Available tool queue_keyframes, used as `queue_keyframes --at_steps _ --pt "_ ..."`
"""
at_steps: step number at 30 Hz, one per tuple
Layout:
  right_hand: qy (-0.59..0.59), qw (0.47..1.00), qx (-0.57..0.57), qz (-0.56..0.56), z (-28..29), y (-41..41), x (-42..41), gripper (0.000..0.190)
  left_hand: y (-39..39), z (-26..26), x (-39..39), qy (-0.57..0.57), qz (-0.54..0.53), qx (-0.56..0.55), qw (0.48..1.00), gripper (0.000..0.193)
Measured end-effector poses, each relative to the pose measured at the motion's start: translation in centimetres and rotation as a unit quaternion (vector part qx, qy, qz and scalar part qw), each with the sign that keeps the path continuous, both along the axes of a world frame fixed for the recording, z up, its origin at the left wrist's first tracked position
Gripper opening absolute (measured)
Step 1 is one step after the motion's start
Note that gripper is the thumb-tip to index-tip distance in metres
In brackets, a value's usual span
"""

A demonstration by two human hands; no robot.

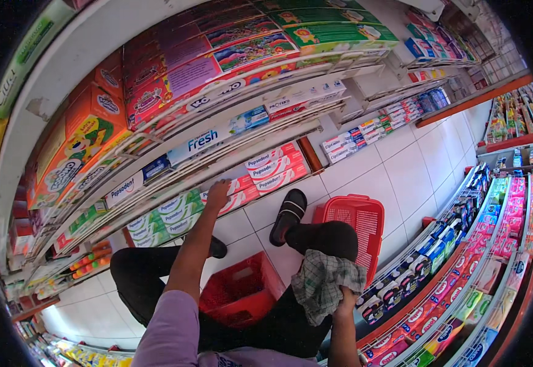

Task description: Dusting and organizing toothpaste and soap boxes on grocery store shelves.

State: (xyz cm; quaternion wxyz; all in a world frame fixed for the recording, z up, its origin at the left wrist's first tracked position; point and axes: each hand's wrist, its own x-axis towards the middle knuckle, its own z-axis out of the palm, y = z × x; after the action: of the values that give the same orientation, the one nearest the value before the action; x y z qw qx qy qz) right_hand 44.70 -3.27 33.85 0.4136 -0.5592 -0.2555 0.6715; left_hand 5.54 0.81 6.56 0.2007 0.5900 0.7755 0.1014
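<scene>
My left hand point(218, 196) reaches to the low shelf and touches the red-and-white Pepsodent toothpaste boxes point(239, 195); whether its fingers hold one is unclear. Green-and-white Pepsodent boxes point(175, 215) lie stacked just left of it, and a taller stack of red-and-white boxes point(278, 169) stands to its right. Over my knee, my right hand point(346, 300) grips a checkered cloth point(319, 280), which hangs in folds.
A red plastic bin point(243, 293) sits on the tiled floor between my legs, and a red perforated basket point(369, 215) is beside my knee. Shelves of boxed goods point(248, 46) rise ahead. A wire-fronted rack of packets point(431, 303) runs along the right.
</scene>
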Motion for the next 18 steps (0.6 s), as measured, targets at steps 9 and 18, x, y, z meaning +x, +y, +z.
queue_keyframes --at_steps 9,18 --pt "-0.016 0.999 0.044 0.016 -3.6 -0.9 3.1 0.029 -0.2 0.5 1.2 0.030 0.043 0.044 0.998 0.048" --pt "-0.064 0.998 0.017 -0.023 -1.2 0.0 0.4 0.032 -0.4 1.1 1.8 0.005 0.059 0.010 0.998 0.050"
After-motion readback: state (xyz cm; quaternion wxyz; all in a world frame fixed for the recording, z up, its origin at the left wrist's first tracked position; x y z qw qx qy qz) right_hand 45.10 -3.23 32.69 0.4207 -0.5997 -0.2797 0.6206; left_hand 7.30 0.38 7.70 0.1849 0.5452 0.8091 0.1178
